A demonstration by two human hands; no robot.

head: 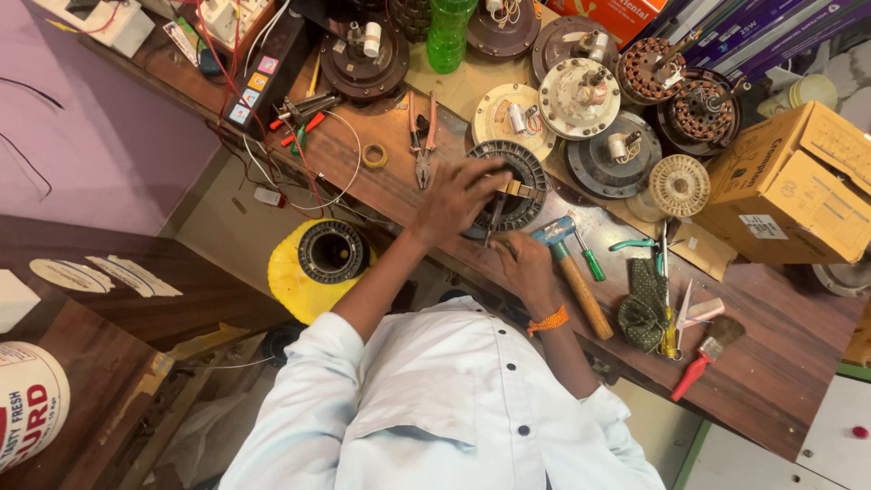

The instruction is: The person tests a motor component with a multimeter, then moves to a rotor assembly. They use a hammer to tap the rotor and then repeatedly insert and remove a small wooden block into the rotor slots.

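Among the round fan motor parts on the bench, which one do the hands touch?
The dark ribbed ring at the bench's front edge, under the left hand; the others lie behind it, untouched.

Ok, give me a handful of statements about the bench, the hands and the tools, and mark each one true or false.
1. The left hand rests on the dark ring-shaped stator. True.
2. The hammer has a blue head and a wooden handle. True.
3. The right hand is gripping the hammer. False: the hammer lies on the bench beside that hand, which holds a thin tool against the stator.
4. The pliers lie to the right of the cardboard box. False: they lie far left of it.
5. A green plastic bottle stands at the back of the bench. True.
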